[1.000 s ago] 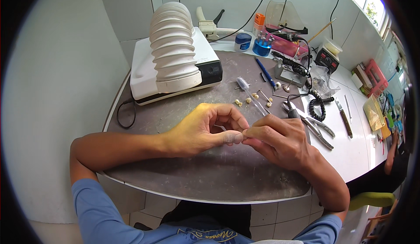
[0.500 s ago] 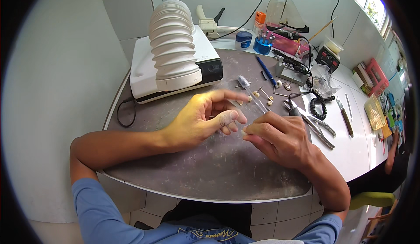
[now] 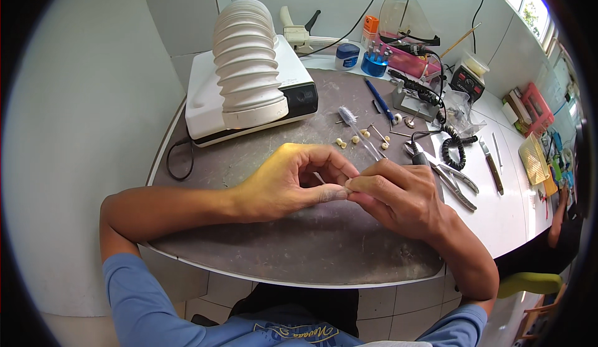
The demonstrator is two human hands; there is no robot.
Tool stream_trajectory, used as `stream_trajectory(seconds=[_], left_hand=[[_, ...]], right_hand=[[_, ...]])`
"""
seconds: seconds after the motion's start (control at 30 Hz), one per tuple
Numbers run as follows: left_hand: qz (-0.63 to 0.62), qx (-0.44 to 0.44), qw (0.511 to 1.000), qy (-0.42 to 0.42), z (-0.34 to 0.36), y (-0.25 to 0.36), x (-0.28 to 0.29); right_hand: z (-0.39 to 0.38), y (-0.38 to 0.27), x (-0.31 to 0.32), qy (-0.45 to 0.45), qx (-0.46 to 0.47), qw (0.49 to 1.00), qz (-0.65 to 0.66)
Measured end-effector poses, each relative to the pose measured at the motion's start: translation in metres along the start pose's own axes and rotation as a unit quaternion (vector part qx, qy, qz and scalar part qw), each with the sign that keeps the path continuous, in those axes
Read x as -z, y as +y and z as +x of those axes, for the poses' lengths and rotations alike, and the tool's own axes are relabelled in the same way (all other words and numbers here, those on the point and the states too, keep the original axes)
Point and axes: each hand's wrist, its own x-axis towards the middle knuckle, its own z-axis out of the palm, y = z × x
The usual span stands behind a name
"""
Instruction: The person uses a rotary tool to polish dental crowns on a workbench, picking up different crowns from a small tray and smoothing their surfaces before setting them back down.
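Over the dark work mat (image 3: 286, 253), my left hand (image 3: 299, 185) is curved, its thumb and fingertips meeting those of my right hand (image 3: 398, 201). The right thumb and index pinch a tiny pale piece, mostly hidden between the fingertips; what the left fingers grip cannot be made out. Just beyond lie several small cream pieces (image 3: 355, 139), a clear-handled bristle brush (image 3: 347, 115) and thin metal burs (image 3: 380, 132). Silver pliers (image 3: 461, 191) and a corded handpiece (image 3: 418, 158) are beside my right hand.
A white machine (image 3: 199, 89) carries a ribbed hose (image 3: 246, 67). At the back stand a blue bur holder (image 3: 374, 64), pink tray (image 3: 411, 64) and black control box (image 3: 466, 82). A knife (image 3: 492, 166) and yellow basket (image 3: 534, 160) lie right, near another person's arm (image 3: 554, 229).
Half a second ago my left fingers were raised and spread apart from the right hand; now they have come down and closed against the right fingertips again.
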Motion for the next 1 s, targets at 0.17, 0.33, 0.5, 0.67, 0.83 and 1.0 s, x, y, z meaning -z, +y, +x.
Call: stream_trajectory(seconds=[0.17, 0.33, 0.5, 0.67, 0.83, 1.0], left_hand=[[0.008, 0.000, 1.000, 0.002, -0.0004, 0.0018, -0.0002], [0.002, -0.002, 1.000, 0.014, 0.0007, 0.0013, -0.0007], [-0.007, 0.005, 1.000, 0.011, -0.0002, 0.0034, -0.0006], [-0.012, 0.006, 1.000, 0.009, 0.0004, 0.0027, -0.0006], [-0.005, 0.008, 1.000, 0.007, -0.0001, 0.0023, -0.0009], [0.010, 0.010, 1.000, 0.001, 0.0001, 0.0031, -0.0004]], right_hand=[[-0.0003, 0.0006, -0.0021, -0.009, 0.002, 1.000, 0.012], [0.0000, 0.0010, -0.0021, 0.001, -0.001, 1.000, -0.002], [-0.0005, 0.0008, -0.0013, -0.006, -0.006, 1.000, -0.011], [0.0002, 0.0006, -0.0011, -0.014, -0.008, 1.000, -0.006], [0.0002, 0.0003, -0.0014, -0.011, -0.007, 1.000, -0.001], [-0.0010, 0.0009, -0.0028, -0.009, -0.009, 1.000, -0.005]])
